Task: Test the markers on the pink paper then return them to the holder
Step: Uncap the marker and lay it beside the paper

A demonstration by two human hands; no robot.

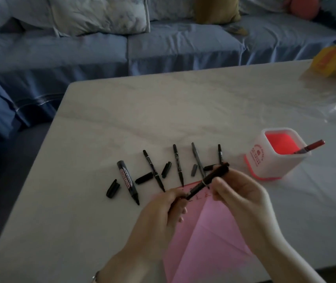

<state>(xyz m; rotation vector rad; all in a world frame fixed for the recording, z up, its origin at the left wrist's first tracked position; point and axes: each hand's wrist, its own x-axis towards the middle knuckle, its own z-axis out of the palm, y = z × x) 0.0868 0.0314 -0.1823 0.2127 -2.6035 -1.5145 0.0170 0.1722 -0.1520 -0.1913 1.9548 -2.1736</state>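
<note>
Behind a white marbled table [163, 111] stands a blue sofa [163, 45] with cushions. A pink paper [210, 231] lies at the 6 o'clock side of the table, partly under the two hands. Both hands hold one black marker [208, 181] above the paper's far edge, slanted from 7 toward 1 o'clock. The left hand [163, 213] curls its fingers round the lower end, and the right hand [238, 195] pinches the upper part. Small dark marks show on the paper near the tip. From 10 to 12 o'clock of the paper lies a row of uncapped markers [178, 165], with a thick marker [127, 181] at its left end and loose black caps [166, 169] between them. At 2 o'clock of the hands stands the white and pink holder [265, 162], with a red marker [310, 148] leaning inside.
</note>
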